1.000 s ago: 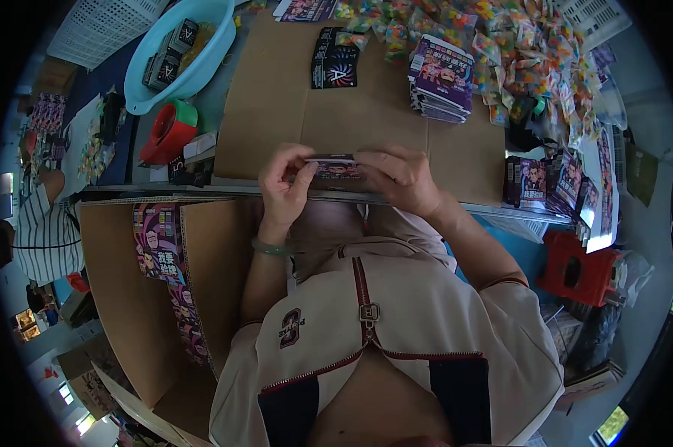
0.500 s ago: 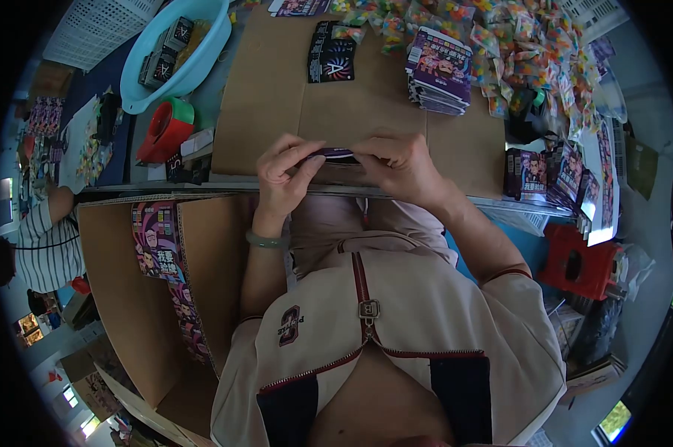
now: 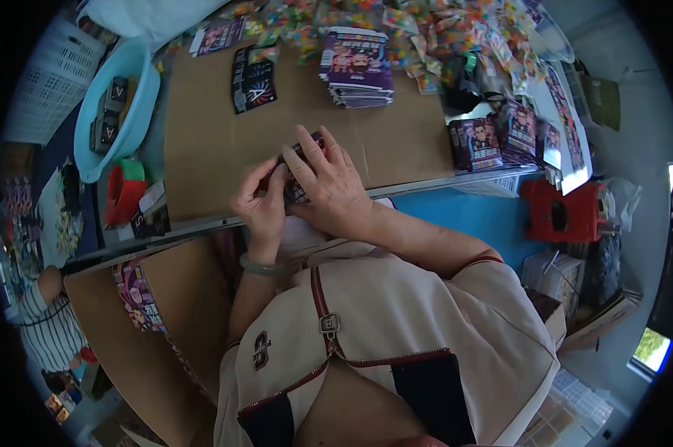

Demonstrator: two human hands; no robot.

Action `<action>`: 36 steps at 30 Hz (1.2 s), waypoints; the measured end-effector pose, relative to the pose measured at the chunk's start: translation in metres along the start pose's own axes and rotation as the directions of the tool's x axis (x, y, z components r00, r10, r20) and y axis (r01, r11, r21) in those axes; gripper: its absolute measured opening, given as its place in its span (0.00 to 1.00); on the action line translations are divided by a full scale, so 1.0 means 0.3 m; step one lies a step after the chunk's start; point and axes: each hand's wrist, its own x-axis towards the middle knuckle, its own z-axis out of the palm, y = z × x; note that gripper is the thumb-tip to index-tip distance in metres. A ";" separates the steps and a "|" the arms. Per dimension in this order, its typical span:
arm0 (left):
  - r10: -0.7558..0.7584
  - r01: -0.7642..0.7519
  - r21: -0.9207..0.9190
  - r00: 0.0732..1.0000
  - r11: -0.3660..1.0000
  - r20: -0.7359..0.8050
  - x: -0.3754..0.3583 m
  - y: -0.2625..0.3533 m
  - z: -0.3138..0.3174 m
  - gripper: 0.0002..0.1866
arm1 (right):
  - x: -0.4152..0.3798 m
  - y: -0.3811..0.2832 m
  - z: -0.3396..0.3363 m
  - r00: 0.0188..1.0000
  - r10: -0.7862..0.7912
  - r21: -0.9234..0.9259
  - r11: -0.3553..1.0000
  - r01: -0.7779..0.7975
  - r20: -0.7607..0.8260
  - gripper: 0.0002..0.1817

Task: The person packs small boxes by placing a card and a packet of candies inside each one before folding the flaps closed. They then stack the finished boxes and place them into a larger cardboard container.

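Observation:
Between both hands is a small dark purple printed box (image 3: pixel 297 192), partly hidden by fingers. My left hand (image 3: pixel 262 201) pinches its left side with thumb and fingers. My right hand (image 3: pixel 329 177) lies over its top and right side, fingers wrapped round it. Beyond the hands, a stack of flat purple printed boxes (image 3: pixel 357 63) rests on the cardboard sheet (image 3: pixel 202 141). To its left lie black printed cards (image 3: pixel 253 82). Folded purple boxes (image 3: pixel 476 143) stand at the table's right front.
Many small bags of colourful candy (image 3: pixel 433 37) cover the back. At left are a blue basin (image 3: pixel 144 89) with black packs, a red tape dispenser (image 3: pixel 122 195) and an open carton (image 3: pixel 113 350). A red stool (image 3: pixel 567 212) stands right; a person's striped sleeve (image 3: pixel 49 324) shows left.
The view has turned and shifted, so the table contents appear further left. My hands have closed round the purple box, with my right hand now laid over it instead of pinching its end.

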 end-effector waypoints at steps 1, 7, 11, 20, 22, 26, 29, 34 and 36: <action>-0.144 0.145 -0.152 0.989 0.978 0.017 -0.001 0.028 0.051 0.08 | -0.003 0.011 -0.003 0.995 0.021 -0.058 0.998 -0.026 -0.099 0.34; -0.286 0.408 -0.345 0.891 0.846 0.352 0.008 0.112 0.220 0.07 | -0.054 0.253 -0.321 0.975 0.164 -0.292 0.935 -0.203 -0.151 0.29; -0.189 0.328 -0.271 0.881 0.905 0.433 -0.003 0.063 0.231 0.07 | -0.169 0.509 -0.449 0.902 0.356 -0.530 0.730 -0.431 -0.245 0.29; -0.360 0.406 -0.167 0.899 0.898 0.251 0.270 -0.054 0.281 0.17 | -0.048 0.531 -0.380 0.942 0.308 -0.415 0.846 -0.335 -0.133 0.31; -0.444 0.475 -0.114 0.869 0.873 0.221 0.385 -0.114 0.361 0.23 | 0.054 0.536 -0.311 0.956 0.276 -0.220 0.931 -0.291 -0.097 0.31; -0.331 0.338 0.030 0.894 0.941 0.302 0.487 -0.237 0.454 0.20 | 0.230 0.573 -0.163 0.957 0.189 -0.121 0.968 -0.219 -0.218 0.31; -0.162 0.103 0.228 0.953 0.968 0.257 0.485 -0.215 0.441 0.17 | 0.300 0.596 -0.140 0.968 0.134 -0.163 0.972 -0.171 -0.212 0.32; 0.226 -0.271 0.396 0.961 0.877 0.158 0.431 -0.161 0.417 0.14 | 0.378 0.581 -0.172 0.987 0.148 -0.128 0.980 -0.154 -0.057 0.31; 0.290 -0.326 0.351 0.945 0.878 0.152 0.414 -0.177 0.426 0.13 | 0.378 0.569 -0.131 0.982 0.172 -0.084 0.981 -0.178 -0.074 0.32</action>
